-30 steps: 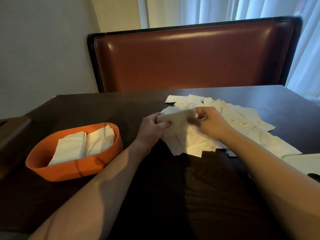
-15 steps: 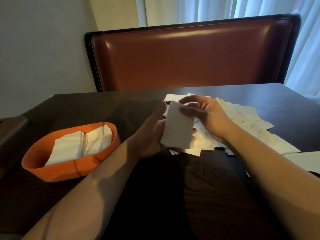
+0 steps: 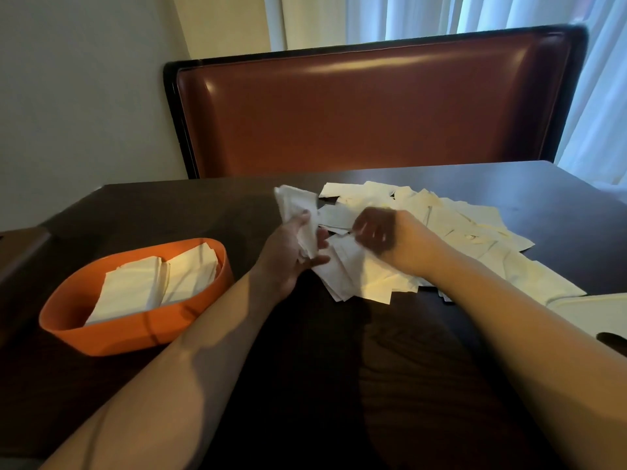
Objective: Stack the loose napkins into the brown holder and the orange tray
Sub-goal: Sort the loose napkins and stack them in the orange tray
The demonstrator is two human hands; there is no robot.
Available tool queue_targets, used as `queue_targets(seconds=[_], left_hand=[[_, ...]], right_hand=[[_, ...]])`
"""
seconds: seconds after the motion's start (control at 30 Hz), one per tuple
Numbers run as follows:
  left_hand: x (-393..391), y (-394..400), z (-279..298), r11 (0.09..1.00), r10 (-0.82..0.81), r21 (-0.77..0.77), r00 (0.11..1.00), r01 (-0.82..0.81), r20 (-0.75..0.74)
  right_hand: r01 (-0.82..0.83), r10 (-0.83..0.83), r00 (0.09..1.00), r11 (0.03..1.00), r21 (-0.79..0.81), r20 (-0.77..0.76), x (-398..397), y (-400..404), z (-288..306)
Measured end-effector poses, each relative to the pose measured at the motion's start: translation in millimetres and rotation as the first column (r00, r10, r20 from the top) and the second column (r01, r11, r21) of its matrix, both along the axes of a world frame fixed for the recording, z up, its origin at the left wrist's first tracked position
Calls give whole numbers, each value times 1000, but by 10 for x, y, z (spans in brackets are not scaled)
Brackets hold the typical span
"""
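A pile of loose white napkins (image 3: 451, 239) spreads over the dark table to the right of centre. My left hand (image 3: 288, 256) grips a small bunch of napkins (image 3: 298, 212), held upright above the table. My right hand (image 3: 380, 232) is blurred, reaching down onto the pile's near left part with fingers bent; whether it pinches a napkin is unclear. The orange tray (image 3: 135, 337) sits at the left with two stacks of napkins (image 3: 152, 283) inside. Part of the brown holder (image 3: 20, 252) shows at the far left edge.
The dark wooden table (image 3: 339, 385) runs to a brown padded bench back (image 3: 373, 106) behind it. A white object (image 3: 590, 317) lies at the right edge, next to the pile. A wall stands at the left and curtains at the back right.
My left hand has turned the held napkins upright and lifted them slightly. My right hand has let go of them and dropped back down onto the pile.
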State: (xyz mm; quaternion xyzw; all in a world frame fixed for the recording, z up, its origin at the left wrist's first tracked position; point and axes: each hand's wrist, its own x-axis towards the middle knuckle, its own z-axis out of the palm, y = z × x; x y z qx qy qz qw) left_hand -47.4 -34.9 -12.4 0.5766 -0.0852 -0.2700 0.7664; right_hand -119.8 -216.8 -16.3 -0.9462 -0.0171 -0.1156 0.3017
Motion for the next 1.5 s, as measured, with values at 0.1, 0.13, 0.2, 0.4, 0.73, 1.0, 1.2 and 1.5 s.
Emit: queue_targets(seconds=[0.1,0.13,0.2,0.4,0.73,1.0,1.2,1.5], left_hand=[[34,-16,-7,989,112,-83,988,-121,-107],[39,-10,3,985,117,-113,983,-134,-143],[49,5,5,977,99,-170,976,-133,-194],[65,8,-26,979,84,-165,978,-116,-192],[89,41,-17,983,64,-158,983,-92,-175],[36,42,28,986,73,-138,987,-93,-146],[-74,61,67,994,-109,-7,993,109,43],[-92,70,78,939,-344,-9,938,344,-43]], right_hand=[[-129,94,950,987,-101,-298,-84,62,68],[-145,104,933,985,-94,-344,-104,78,95],[-146,93,917,983,-109,-389,-111,72,124],[-130,68,952,973,-193,-298,-103,49,134],[-130,127,991,986,-102,-30,-31,-13,41],[-90,87,996,919,385,24,-83,9,153],[-223,349,934,391,893,80,-175,116,304],[-109,-45,970,800,589,240,-70,245,176]])
